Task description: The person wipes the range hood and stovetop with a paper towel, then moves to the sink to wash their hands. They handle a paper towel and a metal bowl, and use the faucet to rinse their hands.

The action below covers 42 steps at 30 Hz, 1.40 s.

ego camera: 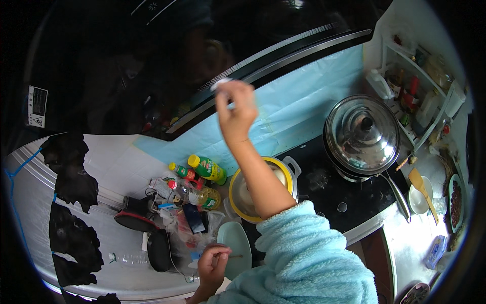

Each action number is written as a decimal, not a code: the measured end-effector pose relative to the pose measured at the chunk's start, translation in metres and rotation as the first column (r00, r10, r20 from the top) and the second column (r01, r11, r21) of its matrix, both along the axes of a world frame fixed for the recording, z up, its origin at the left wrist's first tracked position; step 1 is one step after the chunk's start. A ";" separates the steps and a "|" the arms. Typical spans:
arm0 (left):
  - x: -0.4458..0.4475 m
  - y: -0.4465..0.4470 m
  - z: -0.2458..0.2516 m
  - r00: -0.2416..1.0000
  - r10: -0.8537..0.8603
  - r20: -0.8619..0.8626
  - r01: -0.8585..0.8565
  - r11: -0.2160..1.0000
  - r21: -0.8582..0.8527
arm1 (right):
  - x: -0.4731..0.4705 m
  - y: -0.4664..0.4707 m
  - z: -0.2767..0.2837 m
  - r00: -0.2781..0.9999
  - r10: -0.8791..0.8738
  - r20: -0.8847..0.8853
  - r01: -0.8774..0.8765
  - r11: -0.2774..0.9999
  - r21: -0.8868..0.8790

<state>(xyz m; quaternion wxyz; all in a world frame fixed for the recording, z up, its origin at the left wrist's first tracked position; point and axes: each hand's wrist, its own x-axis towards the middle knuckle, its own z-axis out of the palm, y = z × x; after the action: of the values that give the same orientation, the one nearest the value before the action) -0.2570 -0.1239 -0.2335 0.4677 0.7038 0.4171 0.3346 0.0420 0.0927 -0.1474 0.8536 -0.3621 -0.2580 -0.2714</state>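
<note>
My right hand (237,108) is raised over the stove and pinches a small white wad (221,83), blurred, at the lower edge of the black range hood (269,70). Whether the wad touches the hood cannot be told. Below that forearm stands a pot with a yellow rim (232,182), partly hidden by the arm. My left hand (213,264) is low in the view with its fingers curled, beside a pale green tray (239,243) that has a thin brown stick on it. Whether that hand holds anything cannot be seen.
A lidded wok (360,133) stands on the black cooktop (315,190), its handle towards me. Bottles (209,169), bags and a dark phone (193,217) crowd the left counter. To the right are a rack of bottles (436,79), a white bowl (415,197) and a wooden spatula (419,182).
</note>
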 end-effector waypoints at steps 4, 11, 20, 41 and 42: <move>-0.003 0.002 -0.004 0.997 0.075 -0.002 -0.074 0.995 -0.071 | -0.003 0.007 -0.005 0.977 -0.007 -0.214 0.011 1.000 0.018; 0.000 -0.001 -0.003 0.999 0.010 0.038 -0.010 1.000 0.003 | 0.006 -0.001 0.001 0.984 -0.036 -0.173 0.033 0.999 -0.019; 0.003 -0.004 -0.002 0.999 0.035 0.015 -0.035 0.999 -0.024 | -0.007 0.006 -0.006 0.999 0.031 0.017 -0.031 0.999 -0.010; -0.001 -0.014 -0.003 1.000 0.031 0.001 -0.030 0.997 -0.077 | -0.057 0.009 0.002 0.962 0.175 0.212 -0.178 0.984 -0.001; -0.004 -0.016 -0.002 0.999 0.022 -0.026 -0.023 0.999 -0.033 | -0.054 0.016 -0.002 0.979 0.118 0.168 -0.116 0.993 -0.019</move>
<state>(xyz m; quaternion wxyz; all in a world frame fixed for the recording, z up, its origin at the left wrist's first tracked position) -0.2612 -0.1396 -0.2354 0.4702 0.6953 0.4367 0.3236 -0.0122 0.1091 -0.1494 0.8416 -0.3260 -0.3512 -0.2493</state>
